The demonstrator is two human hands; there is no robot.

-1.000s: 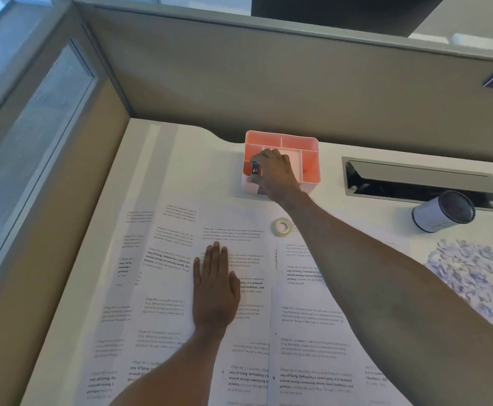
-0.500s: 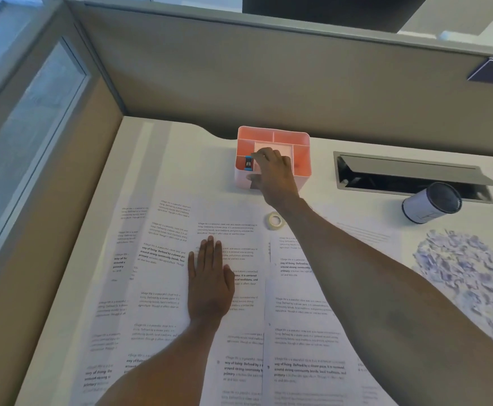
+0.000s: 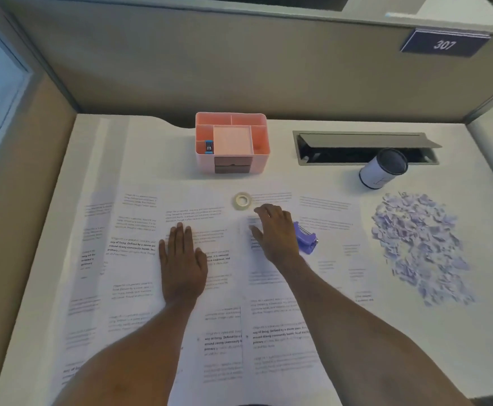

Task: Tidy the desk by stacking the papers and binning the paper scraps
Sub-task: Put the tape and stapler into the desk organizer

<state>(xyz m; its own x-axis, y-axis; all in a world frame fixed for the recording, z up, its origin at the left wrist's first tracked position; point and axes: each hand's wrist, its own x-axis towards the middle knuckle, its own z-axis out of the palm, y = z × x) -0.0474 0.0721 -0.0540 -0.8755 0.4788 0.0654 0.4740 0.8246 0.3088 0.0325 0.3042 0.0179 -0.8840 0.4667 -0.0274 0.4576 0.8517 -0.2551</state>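
Papers (image 3: 139, 276) lie fanned in overlapping sheets under both hands, not yet squared into a stack. The left grip (image 3: 182, 259) is flat, fingers straight and together, pressing a sheet to the worktop (image 3: 151, 153). The right grip (image 3: 274, 232) is wide and holds nothing, its fingers loosely spread over the sheets; whether the tips touch paper I cannot tell.

Just beyond its fingertips a tape roll (image 3: 242, 200) sits on the sheets. Right beside its outer edge lies a purple stapler-like tool (image 3: 308, 238), also on paper. Well out to the right of that grip the paper scraps (image 3: 418, 244) form a loose heap on the worktop, close to the edge of the nearest sheet. Beyond the heap a white cylinder (image 3: 381, 169) lies on its side. Far ahead of both grips stands a pink organiser (image 3: 231, 159).

The likeliest trouble is gathering the sheets while the roll and the tool ride on them. The roll could trundle away, and the tool could drag a sheet and crease it. The flat left palm pins one sheet, so a neighbour tucked beneath it may buckle or tear if it is pulled. The scraps look light, and a sheet edge or forearm sweeping rightward would probably scatter them wider, making the binning harder.
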